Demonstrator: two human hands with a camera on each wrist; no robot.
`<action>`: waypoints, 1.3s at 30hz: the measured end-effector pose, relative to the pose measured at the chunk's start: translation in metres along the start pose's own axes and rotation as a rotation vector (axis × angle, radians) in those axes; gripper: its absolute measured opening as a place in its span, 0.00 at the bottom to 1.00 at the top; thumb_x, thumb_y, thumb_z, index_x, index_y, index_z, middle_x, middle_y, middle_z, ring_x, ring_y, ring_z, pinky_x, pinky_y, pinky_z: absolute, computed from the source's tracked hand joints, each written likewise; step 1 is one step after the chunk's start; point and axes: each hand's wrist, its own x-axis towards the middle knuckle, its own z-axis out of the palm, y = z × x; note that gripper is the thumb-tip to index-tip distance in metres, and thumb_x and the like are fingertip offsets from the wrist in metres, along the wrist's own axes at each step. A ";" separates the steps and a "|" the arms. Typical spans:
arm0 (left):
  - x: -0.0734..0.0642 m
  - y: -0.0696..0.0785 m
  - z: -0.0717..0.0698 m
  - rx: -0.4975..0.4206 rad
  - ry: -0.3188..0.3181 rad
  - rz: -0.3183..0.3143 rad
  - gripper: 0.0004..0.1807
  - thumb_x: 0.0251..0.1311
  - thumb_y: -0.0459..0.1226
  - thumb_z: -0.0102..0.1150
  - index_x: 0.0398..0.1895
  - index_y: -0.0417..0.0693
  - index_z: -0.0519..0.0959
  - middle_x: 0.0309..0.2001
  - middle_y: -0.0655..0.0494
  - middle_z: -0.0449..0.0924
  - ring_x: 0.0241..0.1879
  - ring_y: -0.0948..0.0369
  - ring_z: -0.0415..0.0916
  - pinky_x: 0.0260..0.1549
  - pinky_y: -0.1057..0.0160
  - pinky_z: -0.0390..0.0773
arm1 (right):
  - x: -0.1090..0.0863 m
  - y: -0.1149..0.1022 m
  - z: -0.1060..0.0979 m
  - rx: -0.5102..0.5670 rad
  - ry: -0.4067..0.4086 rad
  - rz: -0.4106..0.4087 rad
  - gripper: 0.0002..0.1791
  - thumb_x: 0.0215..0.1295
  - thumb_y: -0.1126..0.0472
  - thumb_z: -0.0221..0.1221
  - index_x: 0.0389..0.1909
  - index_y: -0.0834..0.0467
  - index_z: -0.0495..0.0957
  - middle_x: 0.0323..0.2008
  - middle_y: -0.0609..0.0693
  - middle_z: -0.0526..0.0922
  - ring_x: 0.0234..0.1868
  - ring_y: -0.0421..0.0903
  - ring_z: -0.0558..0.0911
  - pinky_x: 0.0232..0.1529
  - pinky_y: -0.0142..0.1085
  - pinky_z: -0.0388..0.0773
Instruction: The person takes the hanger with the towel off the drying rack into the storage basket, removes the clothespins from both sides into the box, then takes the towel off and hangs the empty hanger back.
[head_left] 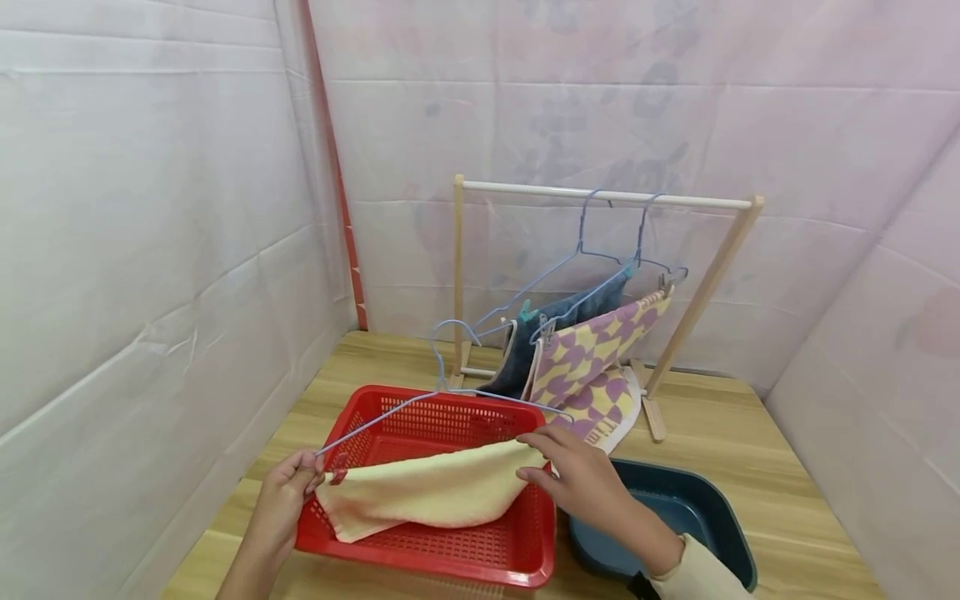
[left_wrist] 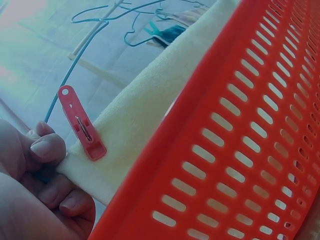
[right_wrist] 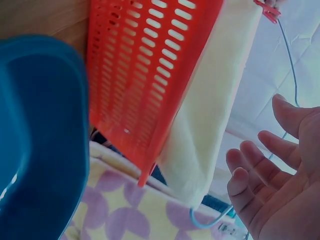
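My left hand point(head_left: 283, 498) grips the left end of a blue wire clothes hanger point(head_left: 384, 413), fingers curled at the corner of a pale yellow towel point(head_left: 442, 487). Beside those fingers a red clothespin point(left_wrist: 82, 125) is clipped on the towel near that corner. The towel hangs from there across the red basket point(head_left: 420, 571), its lower part inside. At the towel's other end is my right hand point(head_left: 581, 479); in the right wrist view its fingers point(right_wrist: 252, 155) are spread and loosely bent, holding nothing. The hanger's right end point(right_wrist: 212, 222) shows just past the towel's corner.
Behind the basket stands a wooden rack with a white rail point(head_left: 517, 190). On it hang a dark blue cloth point(head_left: 517, 358) and a purple-and-yellow patterned towel point(head_left: 600, 342), both clipped to hangers. A dark blue basin point(head_left: 705, 492) sits right of the basket, partly under my right forearm.
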 end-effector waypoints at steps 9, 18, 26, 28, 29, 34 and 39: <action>0.001 0.000 0.002 -0.023 -0.019 0.004 0.16 0.79 0.33 0.38 0.32 0.30 0.69 0.23 0.58 0.60 0.26 0.63 0.62 0.35 0.69 0.75 | 0.013 -0.013 0.007 0.014 0.020 -0.065 0.25 0.58 0.49 0.72 0.57 0.45 0.81 0.48 0.44 0.83 0.45 0.39 0.81 0.41 0.33 0.83; 0.002 -0.001 0.006 -0.014 -0.002 0.005 0.14 0.77 0.29 0.38 0.33 0.27 0.68 0.22 0.57 0.60 0.26 0.62 0.62 0.32 0.66 0.68 | 0.033 -0.034 0.023 0.003 -0.023 -0.119 0.25 0.61 0.45 0.69 0.59 0.45 0.80 0.50 0.41 0.82 0.49 0.37 0.80 0.45 0.37 0.84; 0.005 0.000 0.011 -0.027 0.000 0.017 0.13 0.76 0.27 0.38 0.31 0.28 0.68 0.22 0.56 0.60 0.28 0.63 0.69 0.35 0.68 0.75 | 0.050 -0.051 0.035 0.017 -0.034 -0.197 0.25 0.62 0.44 0.68 0.59 0.45 0.80 0.50 0.41 0.82 0.52 0.39 0.80 0.50 0.38 0.83; 0.006 0.000 0.011 -0.029 -0.006 0.018 0.13 0.76 0.27 0.38 0.31 0.27 0.66 0.22 0.56 0.59 0.29 0.62 0.72 0.37 0.68 0.77 | 0.053 -0.054 0.037 0.020 -0.052 -0.204 0.25 0.63 0.44 0.67 0.59 0.46 0.80 0.50 0.41 0.82 0.52 0.39 0.80 0.50 0.39 0.82; 0.006 0.000 0.011 -0.026 -0.006 0.016 0.14 0.76 0.28 0.38 0.31 0.27 0.66 0.22 0.56 0.59 0.30 0.62 0.73 0.38 0.68 0.77 | 0.054 -0.056 0.038 0.016 -0.061 -0.206 0.25 0.63 0.44 0.67 0.60 0.45 0.79 0.51 0.41 0.82 0.52 0.39 0.80 0.51 0.38 0.82; 0.005 0.000 0.011 -0.001 -0.002 0.018 0.16 0.78 0.31 0.38 0.32 0.26 0.67 0.22 0.58 0.60 0.28 0.64 0.68 0.29 0.67 0.67 | 0.058 -0.061 0.037 0.018 -0.085 -0.220 0.26 0.64 0.43 0.66 0.60 0.46 0.79 0.51 0.42 0.82 0.51 0.39 0.80 0.48 0.36 0.82; 0.005 0.000 0.011 0.011 0.004 0.015 0.18 0.79 0.33 0.38 0.32 0.27 0.68 0.22 0.58 0.61 0.25 0.65 0.63 0.26 0.62 0.60 | 0.061 -0.063 0.035 -0.009 -0.077 -0.250 0.26 0.63 0.42 0.66 0.60 0.46 0.79 0.50 0.42 0.81 0.50 0.39 0.79 0.43 0.33 0.81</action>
